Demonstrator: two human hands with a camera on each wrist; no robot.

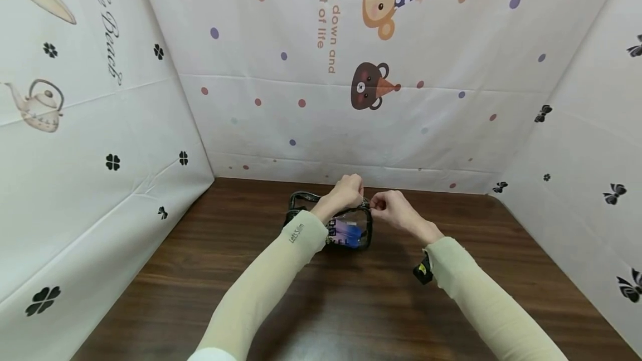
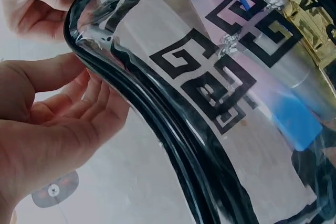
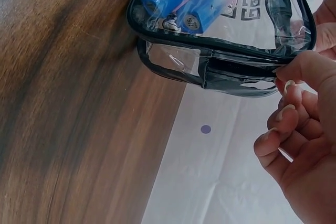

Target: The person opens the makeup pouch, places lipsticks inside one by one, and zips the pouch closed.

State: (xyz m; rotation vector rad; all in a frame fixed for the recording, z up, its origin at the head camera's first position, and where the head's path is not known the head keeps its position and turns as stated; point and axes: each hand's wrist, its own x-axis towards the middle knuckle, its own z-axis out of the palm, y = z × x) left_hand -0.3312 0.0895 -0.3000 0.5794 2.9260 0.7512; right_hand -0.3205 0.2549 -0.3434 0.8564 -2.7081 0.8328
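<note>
A clear pouch (image 1: 370,232) with black piping and a black square-shaped logo stands at the back of the table. My left hand (image 1: 346,193) pinches its top edge close to the corner, thumb and fingertips on the black trim (image 2: 152,108). On the right, my right hand (image 1: 396,210) pinches the end of the top edge with thumb and index finger, the other fingers loosely curled. Whether a zipper pull lies between those fingertips is hidden. Through the clear side show pink-and-blue tubes (image 3: 197,17) and a gold piece (image 2: 311,17).
The brown wooden table (image 1: 351,305) runs forward to a white printed cloth (image 1: 321,127) hanging just behind the pouch. More cloth hangs along the left and right sides. A black strap with a yellow mark (image 1: 423,269) is on the right wrist.
</note>
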